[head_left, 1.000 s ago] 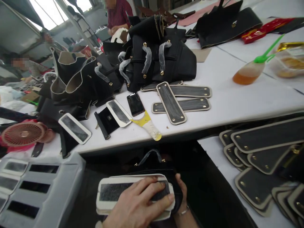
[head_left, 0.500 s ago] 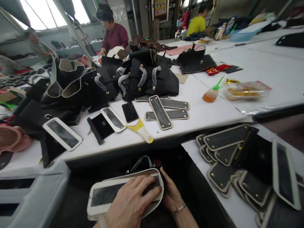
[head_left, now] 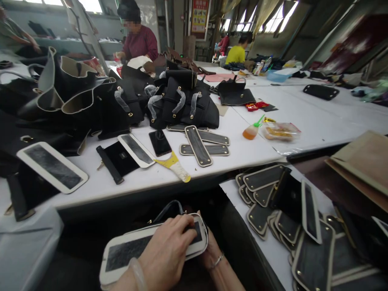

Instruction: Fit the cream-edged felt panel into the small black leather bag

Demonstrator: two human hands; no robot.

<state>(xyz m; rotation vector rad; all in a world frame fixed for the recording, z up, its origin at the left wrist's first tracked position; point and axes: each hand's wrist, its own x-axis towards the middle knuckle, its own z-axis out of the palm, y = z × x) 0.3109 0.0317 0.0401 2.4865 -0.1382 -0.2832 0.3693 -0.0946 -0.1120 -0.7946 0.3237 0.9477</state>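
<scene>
Low in front of me is a black handbag, mostly hidden, with its dark handle (head_left: 168, 209) showing behind. Facing up on it is an oblong white-edged panel (head_left: 125, 254) with a dark centre, probably the bag's base. My left hand (head_left: 166, 246), a pale bangle at its wrist, lies across the panel with its fingers bent and pressed together near the right end. From the right side, my right hand (head_left: 211, 248) wraps round the bag's rounded end; most of its fingers are hidden behind it.
On the white table (head_left: 236, 157) lie a phone (head_left: 160, 142), studded dark strips (head_left: 198, 145) and black bags (head_left: 190, 101). An orange-liquid bottle (head_left: 250, 130) stands beyond. More studded panels (head_left: 287, 228) are piled at right. A co-worker in maroon (head_left: 139, 42) is across the table.
My left hand's fingers have gone from spread flat on the panel to bent and bunched near its right end. The panel has shifted slightly left, and the view has turned right.
</scene>
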